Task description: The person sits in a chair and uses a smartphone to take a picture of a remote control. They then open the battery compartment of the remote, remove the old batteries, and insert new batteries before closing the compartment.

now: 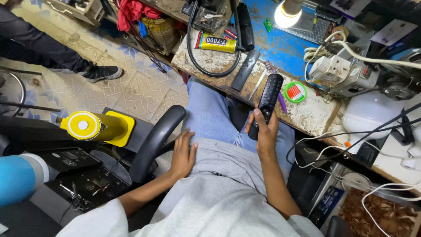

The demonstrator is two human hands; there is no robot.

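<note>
Holding the remote (267,102) upright in your right hand (264,131), just off the surface (307,115) edge, your grip looks loose; it could slip. Your left hand (183,154) rests open beside it.

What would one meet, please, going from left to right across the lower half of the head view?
Blue cylinder → yellow cylinder → black chair armrest → left hand resting on the thigh → right hand holding the black remote → white cables.
</note>
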